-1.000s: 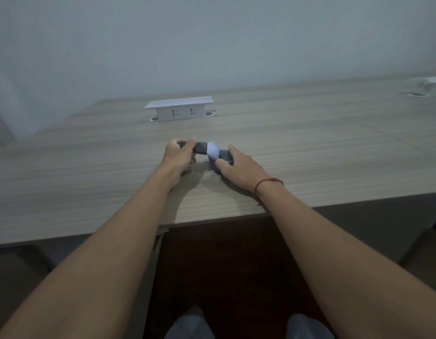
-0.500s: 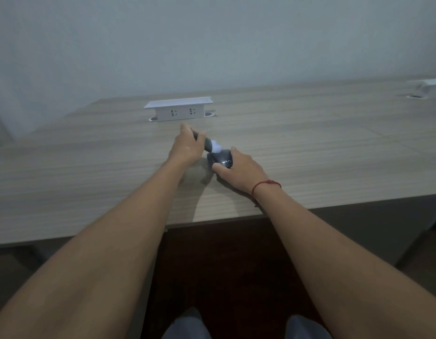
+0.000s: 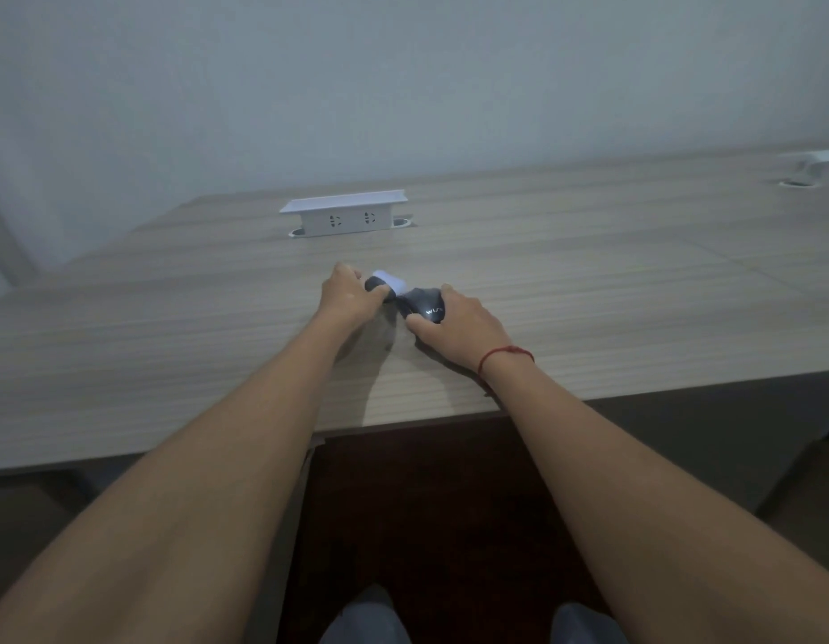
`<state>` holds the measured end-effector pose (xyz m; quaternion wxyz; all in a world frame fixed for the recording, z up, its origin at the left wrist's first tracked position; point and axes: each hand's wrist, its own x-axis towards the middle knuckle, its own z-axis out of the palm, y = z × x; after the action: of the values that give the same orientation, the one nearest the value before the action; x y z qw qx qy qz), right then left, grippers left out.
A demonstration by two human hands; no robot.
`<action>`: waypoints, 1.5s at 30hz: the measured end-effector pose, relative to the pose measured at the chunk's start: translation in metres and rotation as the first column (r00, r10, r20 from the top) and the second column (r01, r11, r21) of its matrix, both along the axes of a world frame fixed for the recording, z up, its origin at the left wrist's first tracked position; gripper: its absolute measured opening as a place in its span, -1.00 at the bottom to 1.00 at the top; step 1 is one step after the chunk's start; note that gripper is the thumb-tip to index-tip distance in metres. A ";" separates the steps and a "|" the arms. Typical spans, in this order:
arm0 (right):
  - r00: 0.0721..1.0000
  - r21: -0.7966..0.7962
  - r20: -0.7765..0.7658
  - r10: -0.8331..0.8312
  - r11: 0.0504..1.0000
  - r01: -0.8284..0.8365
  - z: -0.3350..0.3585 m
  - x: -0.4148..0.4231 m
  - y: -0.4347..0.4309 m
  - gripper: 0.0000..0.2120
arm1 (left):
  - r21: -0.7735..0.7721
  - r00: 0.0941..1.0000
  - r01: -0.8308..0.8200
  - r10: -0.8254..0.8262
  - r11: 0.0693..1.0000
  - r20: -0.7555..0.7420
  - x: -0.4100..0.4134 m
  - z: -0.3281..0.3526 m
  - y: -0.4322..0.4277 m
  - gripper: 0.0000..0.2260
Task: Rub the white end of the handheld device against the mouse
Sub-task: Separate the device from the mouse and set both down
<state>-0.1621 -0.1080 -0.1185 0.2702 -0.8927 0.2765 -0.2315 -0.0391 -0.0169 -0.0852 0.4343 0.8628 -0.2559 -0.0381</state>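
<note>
On the table, left hand gripping handheld device, seemingly touching mouse clasped by right hand

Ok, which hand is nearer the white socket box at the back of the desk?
Left. The left hand, gripping the handheld device, sits just in front of the socket box. The right hand, on the mouse, is farther right and nearer the person.
</note>
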 end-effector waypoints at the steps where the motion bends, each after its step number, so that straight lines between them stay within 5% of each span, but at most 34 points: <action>1: 1.000 0.001 0.000 -0.005 1.000 0.005 0.000 0.000 0.000 -0.54 | 0.036 1.000 -0.018 0.017 0.999 0.015 0.003 -0.002 0.004 -0.72; 17: 0.967 0.034 0.081 -0.241 0.970 0.239 0.002 0.013 0.008 -0.51 | 0.063 0.946 -0.274 0.258 0.960 0.197 -0.001 -0.026 0.012 -0.72; 45: 0.968 -0.033 0.043 -0.247 0.968 0.248 0.001 0.011 0.013 -0.52 | 0.075 0.918 -0.338 0.311 0.938 0.245 0.007 -0.028 0.012 -0.66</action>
<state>-0.1507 -0.0953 -0.1173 0.2273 -0.8516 0.3759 -0.2858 -0.0322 -0.0048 -0.1134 0.3512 0.9156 -0.1549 0.1196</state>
